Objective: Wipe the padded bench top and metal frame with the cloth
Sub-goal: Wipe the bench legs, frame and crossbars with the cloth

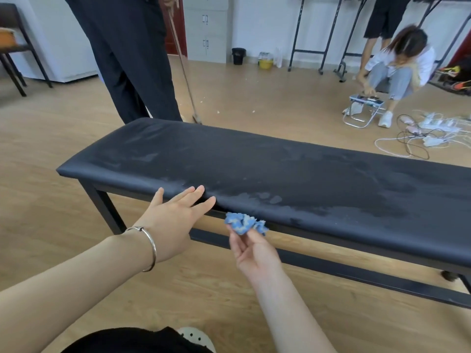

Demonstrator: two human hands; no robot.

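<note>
The right hand is pinching the bunched blue cloth just under the near edge of the black padded worktop, at about 6 o'clock. The left hand is lying open and empty, fingertips touching that edge at 8 o'clock. To do this well, I think the cloth should be opening flat and pressing along the metal frame in long strokes.

My left hand rests at the bench top's near edge, centre frame; just right, my right hand pinches the cloth below it.
</note>
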